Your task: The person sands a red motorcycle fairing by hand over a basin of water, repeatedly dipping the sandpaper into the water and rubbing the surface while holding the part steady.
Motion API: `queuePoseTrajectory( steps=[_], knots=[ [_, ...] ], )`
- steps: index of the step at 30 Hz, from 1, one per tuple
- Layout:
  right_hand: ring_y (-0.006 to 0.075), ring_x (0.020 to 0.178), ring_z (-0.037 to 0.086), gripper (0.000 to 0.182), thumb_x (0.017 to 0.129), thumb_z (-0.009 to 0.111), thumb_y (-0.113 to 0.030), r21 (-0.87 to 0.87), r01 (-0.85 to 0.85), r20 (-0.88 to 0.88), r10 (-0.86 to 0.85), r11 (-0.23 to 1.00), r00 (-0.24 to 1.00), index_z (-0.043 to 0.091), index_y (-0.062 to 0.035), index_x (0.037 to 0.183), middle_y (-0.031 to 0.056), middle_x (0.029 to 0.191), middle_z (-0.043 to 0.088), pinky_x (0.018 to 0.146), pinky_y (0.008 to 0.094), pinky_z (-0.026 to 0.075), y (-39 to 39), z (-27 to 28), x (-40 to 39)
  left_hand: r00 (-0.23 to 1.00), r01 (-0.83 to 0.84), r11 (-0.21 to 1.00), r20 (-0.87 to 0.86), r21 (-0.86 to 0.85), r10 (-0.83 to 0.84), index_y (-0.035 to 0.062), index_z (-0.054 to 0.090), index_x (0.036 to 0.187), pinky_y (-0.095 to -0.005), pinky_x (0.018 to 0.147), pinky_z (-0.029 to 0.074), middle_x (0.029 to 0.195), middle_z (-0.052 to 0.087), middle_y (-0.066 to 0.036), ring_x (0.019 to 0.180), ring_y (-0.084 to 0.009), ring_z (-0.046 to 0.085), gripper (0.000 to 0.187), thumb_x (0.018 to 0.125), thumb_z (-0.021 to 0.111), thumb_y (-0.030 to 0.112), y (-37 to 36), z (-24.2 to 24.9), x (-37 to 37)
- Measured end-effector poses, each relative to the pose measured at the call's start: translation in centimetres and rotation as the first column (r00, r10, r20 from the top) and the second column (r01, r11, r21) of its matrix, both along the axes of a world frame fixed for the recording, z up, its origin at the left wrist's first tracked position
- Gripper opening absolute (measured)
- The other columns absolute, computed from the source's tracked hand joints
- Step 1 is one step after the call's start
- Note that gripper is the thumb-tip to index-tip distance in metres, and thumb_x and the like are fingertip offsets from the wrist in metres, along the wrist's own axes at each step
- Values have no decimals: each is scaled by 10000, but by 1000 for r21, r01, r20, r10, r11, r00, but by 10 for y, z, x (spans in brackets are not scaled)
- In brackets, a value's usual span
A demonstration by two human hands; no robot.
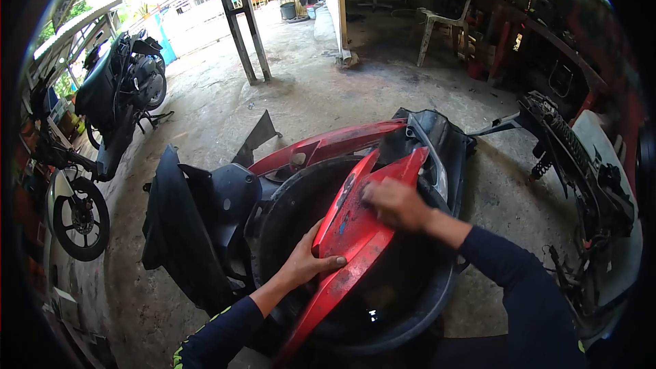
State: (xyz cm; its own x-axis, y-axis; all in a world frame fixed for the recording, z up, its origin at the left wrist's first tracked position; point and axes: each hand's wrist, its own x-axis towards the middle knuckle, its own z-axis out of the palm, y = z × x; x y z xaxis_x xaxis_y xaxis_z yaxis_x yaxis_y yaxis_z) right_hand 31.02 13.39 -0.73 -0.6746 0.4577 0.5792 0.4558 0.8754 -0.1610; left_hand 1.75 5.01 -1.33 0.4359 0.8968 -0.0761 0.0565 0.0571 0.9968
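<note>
A red motorcycle body panel (pixel 365 236), dirty and with dark marks on its face, is held slanted over a big black tub (pixel 444 294). My left hand (pixel 307 260) grips the panel's edge, thumb on top and fingers around the side. Against the upper part of the panel is my right hand (pixel 396 203), its fingers curled in and slightly blurred. Whatever lies under those fingers is hidden. Dark liquid with a bright reflection shows low in the tub.
Around the tub rest black plastic panels (pixel 181 225), another red panel (pixel 328 142) and a dark fairing piece (pixel 437 133). At right lies a motorcycle frame with a spring (pixel 547 157). Parked motorcycles (pixel 119 89) stand left. A metal post (pixel 239 20) and a plastic chair (pixel 447 20) are farther back.
</note>
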Motion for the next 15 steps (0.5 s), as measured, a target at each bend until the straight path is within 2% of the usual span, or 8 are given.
queuePoseTrajectory(
  steps=[2,4,5,6,9,10,14,15],
  knots=[
    [367,994,665,347,816,678,-104,147,175,11,-179,973,984,681,-8,1150,153,1105,700,910,446,532,32,-16,17,1000,19,1000,-6,4,-19,2,366,1563,-361,1136,423,1382,610,-128,1285,-200,573,1075,735,964,337,-1,2,0],
    [371,1103,660,391,816,686,-125,-70,170,123,-160,983,979,680,1,1186,145,1160,708,978,471,515,-7,-10,-10,999,32,999,-13,23,-32,-1,366,1562,-361,1136,424,1385,608,-127,1286,-199,572,1073,737,963,337,3,4,1],
    [358,1183,643,409,825,692,-147,110,-5,16,3,994,1000,676,10,1202,132,1215,711,1006,488,497,-25,-25,-17,1000,16,999,-13,42,-16,-2,366,1561,-360,1134,425,1382,609,-127,1282,-198,574,1073,737,963,340,0,0,0],
    [349,1233,617,381,837,688,-154,57,-10,28,8,998,1000,693,-31,1198,104,1216,716,1067,550,445,-38,-17,-19,1000,5,998,-13,62,-5,-4,366,1560,-359,1133,427,1379,610,-126,1278,-197,575,1074,737,963,342,0,-2,0],
    [366,1326,539,361,834,701,-179,72,316,32,-319,946,947,720,-123,1190,81,1236,719,1109,669,336,11,-8,3,999,3,1000,52,0,-3,-5,372,1555,-358,1131,429,1377,611,-120,1276,-192,574,1061,743,959,343,1,-3,1],
    [372,1315,536,364,845,695,-199,137,392,58,-402,910,914,706,-109,1198,83,1246,711,1085,654,357,17,-9,7,999,16,999,36,-33,-15,-6,375,1554,-357,1131,428,1379,610,-118,1279,-189,572,1054,746,958,337,1,-2,0],
    [334,1351,527,424,827,725,-245,-17,48,50,-47,999,998,706,-148,1240,49,1294,681,1125,660,323,-48,-22,-25,1000,5,999,26,49,-7,0,372,1561,-356,1135,424,1401,598,-124,1288,-196,570,1065,745,956,357,2,-8,0],
    [336,1342,531,411,832,721,-245,69,79,70,-84,994,994,708,-153,1232,49,1294,685,1116,663,327,-35,-19,-18,1000,-15,1000,-16,24,16,5,374,1563,-356,1140,419,1409,593,-128,1301,-198,562,1064,745,956,356,0,-5,0]
  ],
)
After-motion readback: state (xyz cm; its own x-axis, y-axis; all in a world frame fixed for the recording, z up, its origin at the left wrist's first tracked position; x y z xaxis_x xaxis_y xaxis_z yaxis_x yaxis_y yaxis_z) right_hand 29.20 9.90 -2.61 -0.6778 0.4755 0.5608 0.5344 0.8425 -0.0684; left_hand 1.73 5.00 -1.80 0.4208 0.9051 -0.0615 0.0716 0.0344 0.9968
